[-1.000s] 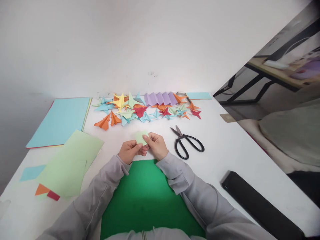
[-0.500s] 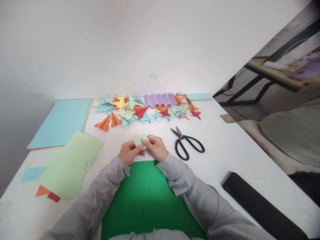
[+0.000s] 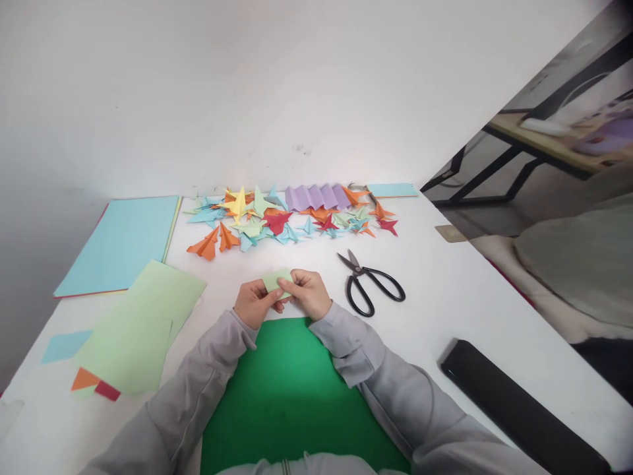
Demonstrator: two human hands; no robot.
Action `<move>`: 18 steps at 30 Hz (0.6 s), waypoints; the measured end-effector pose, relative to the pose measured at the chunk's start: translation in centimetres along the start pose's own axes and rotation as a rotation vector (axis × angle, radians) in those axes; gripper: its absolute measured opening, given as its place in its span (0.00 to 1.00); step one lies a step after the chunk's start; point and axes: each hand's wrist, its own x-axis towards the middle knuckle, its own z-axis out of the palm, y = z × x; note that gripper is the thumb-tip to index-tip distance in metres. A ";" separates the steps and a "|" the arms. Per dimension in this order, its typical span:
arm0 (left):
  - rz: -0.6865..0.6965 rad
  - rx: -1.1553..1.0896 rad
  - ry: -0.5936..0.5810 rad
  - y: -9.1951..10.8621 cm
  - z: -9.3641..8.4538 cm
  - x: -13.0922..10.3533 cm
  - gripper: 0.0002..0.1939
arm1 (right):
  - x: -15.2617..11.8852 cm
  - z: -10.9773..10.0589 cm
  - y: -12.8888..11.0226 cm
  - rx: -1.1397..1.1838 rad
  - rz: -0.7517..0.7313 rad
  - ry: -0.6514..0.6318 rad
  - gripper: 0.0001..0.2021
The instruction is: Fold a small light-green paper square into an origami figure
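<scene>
Between my two hands is a small piece of light green paper [image 3: 273, 278], held just above the white table. My left hand [image 3: 252, 303] pinches its left and lower side, thumb on the front face. On the right side my right hand [image 3: 311, 294] is closed on the same paper, its thumb pressing near the left thumb. The fingers behind the paper are partly hidden. Below both hands lies a dark green sheet [image 3: 297, 389]. Black-handled scissors [image 3: 363, 277] rest to the right of my right hand, blades parted.
Folded paper shapes in several colours, with a pleated purple paper [image 3: 316, 198], line the wall. Light green sheets [image 3: 133, 330], a blue sheet stack [image 3: 123, 244] and paper scraps [image 3: 85, 379] lie left. A long black case [image 3: 519, 409] sits right. A person's leg shows beyond the table.
Both hands stay in nearly the same place, still on the light green paper. Only slight shifts of the fingers and thumbs show; the scissors and other papers have not moved.
</scene>
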 end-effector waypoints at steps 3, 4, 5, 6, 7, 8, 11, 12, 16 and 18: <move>-0.014 -0.052 -0.008 -0.2 -0.1 0.1 0.16 | 0.1 -0.1 -0.1 0.037 0.023 -0.021 0.20; -0.017 -0.068 -0.008 -0.3 -0.1 0.1 0.16 | 0.1 -0.1 -0.1 0.043 0.024 -0.031 0.19; -0.017 -0.079 -0.005 -0.4 -0.1 0.2 0.16 | 0.1 -0.1 -0.1 0.045 0.021 -0.037 0.19; -0.015 -0.084 -0.002 -0.5 -0.2 0.2 0.16 | 0.2 -0.1 -0.1 0.044 0.015 -0.039 0.19; -0.013 -0.086 0.001 -0.5 -0.2 0.2 0.16 | 0.2 -0.1 -0.1 0.043 0.008 -0.040 0.19; -0.014 -0.086 0.000 -0.5 -0.2 0.3 0.16 | 0.2 -0.1 -0.1 0.042 0.001 -0.044 0.19; -0.027 -0.089 -0.009 -0.5 -0.3 0.3 0.17 | 0.2 -0.2 0.1 0.043 -0.020 -0.061 0.18; -0.033 -0.091 -0.014 -0.5 -0.3 0.4 0.18 | 0.2 -0.2 0.1 0.042 -0.025 -0.067 0.18; -0.056 -0.109 -0.010 -0.6 -0.2 0.4 0.19 | 0.2 -0.2 0.1 0.028 -0.030 -0.064 0.19; -0.057 -0.100 -0.003 -0.7 -0.2 0.3 0.19 | 0.2 -0.2 0.0 0.031 -0.014 -0.054 0.19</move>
